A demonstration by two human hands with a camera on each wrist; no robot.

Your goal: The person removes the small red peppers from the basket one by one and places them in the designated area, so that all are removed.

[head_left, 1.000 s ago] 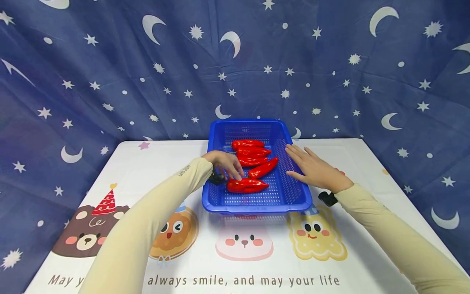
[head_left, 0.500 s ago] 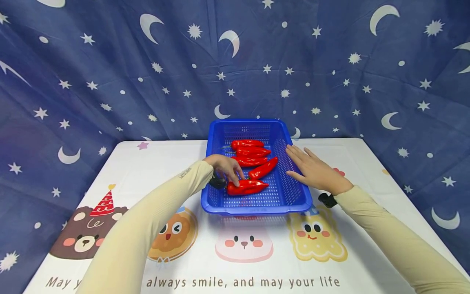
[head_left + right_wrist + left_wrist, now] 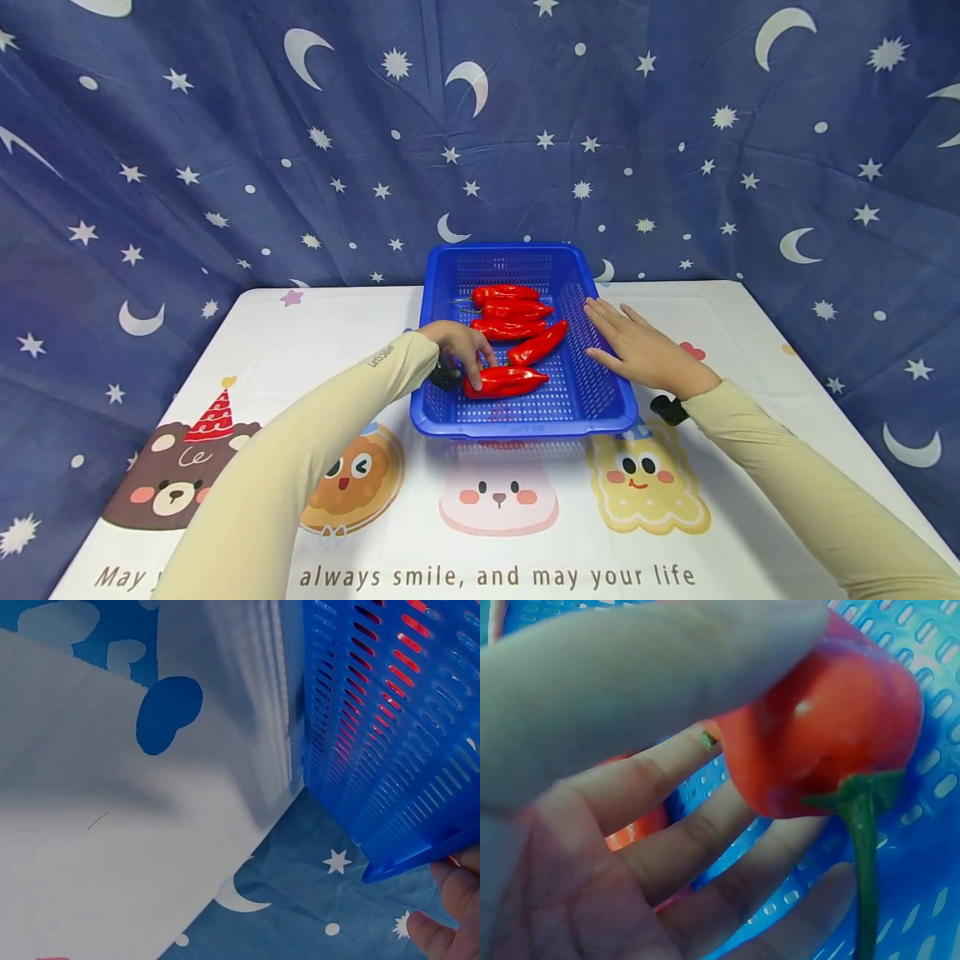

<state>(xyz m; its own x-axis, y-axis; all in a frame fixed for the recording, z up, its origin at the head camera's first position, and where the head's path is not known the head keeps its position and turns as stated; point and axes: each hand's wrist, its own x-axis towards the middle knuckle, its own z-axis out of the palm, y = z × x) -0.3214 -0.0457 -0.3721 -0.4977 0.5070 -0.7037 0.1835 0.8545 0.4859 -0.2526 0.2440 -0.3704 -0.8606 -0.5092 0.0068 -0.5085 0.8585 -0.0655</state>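
My left hand (image 3: pixel 462 343) reaches into a blue plastic basket (image 3: pixel 517 430) and grips the nearest red pepper (image 3: pixel 516 382) by its stem end. In the left wrist view, the thumb lies across this pepper (image 3: pixel 847 712) and the fingers are behind it; its green stem (image 3: pixel 864 870) hangs free. My right hand (image 3: pixel 641 348) rests with extended fingers on the basket's right rim. Its fingertips (image 3: pixel 431 934) show at that rim in the right wrist view. Another red pepper (image 3: pixel 538 343) lies slantwise just beyond the gripped one.
Several more red peppers lie in a row toward the back of the basket, including one at the far end (image 3: pixel 506 293). The basket stands on a white table with a printed cartoon cloth (image 3: pixel 498 508). Behind hangs a blue moon-and-star curtain (image 3: pixel 525 167).
My left hand has moved slightly down and nearer, its thumb coming onto the nearest pepper. The right hand has stayed on the basket rim.
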